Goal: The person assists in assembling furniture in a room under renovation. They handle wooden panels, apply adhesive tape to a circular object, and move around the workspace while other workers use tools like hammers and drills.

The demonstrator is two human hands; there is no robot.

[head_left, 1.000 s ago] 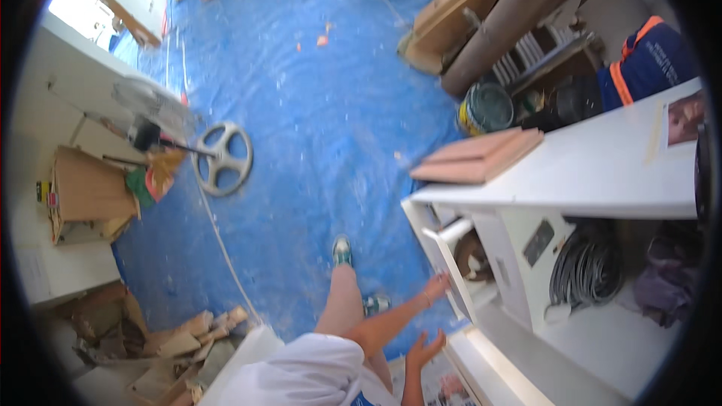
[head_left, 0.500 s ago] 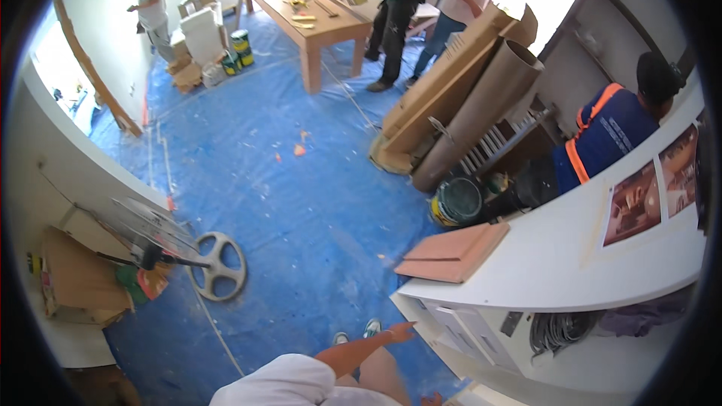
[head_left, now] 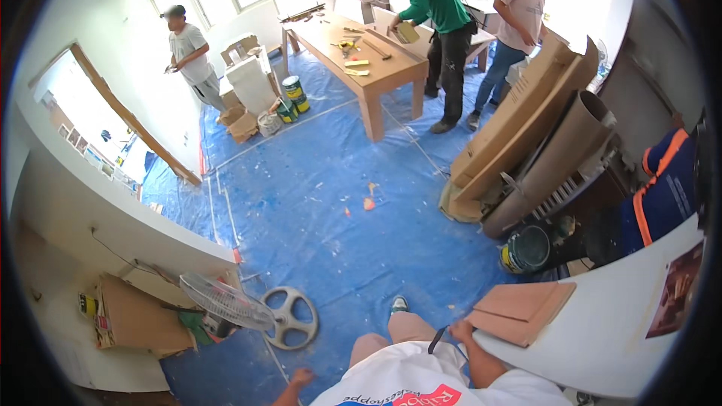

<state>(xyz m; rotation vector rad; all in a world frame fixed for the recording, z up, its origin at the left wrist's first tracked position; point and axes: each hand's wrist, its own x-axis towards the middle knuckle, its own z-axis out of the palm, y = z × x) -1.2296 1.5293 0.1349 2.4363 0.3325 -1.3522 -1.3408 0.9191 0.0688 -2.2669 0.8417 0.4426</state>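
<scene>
My right hand is closed beside the near left corner of a flat reddish-brown board lying on the white counter. A short black strap runs from its fingers toward my waist; the hand seems to grip it. Whether the hand also touches the board, I cannot tell. Low on the left, my left hand hangs near my thigh, small and blurred, with its finger position unclear. Nearest to it is a floor fan lying tipped over, its round grey base on edge on the blue floor sheet.
Blue sheeting covers the floor. To the right, tall cardboard and a brown tube lean beside a paint bucket and a crouching person. Ahead, people stand around a wooden table with tools. A cardboard box sits left.
The view has swung up and left, nearer the counter. My left arm, stretched forward before, is now down at the left. My right hand has come up beside the board with the black strap.
</scene>
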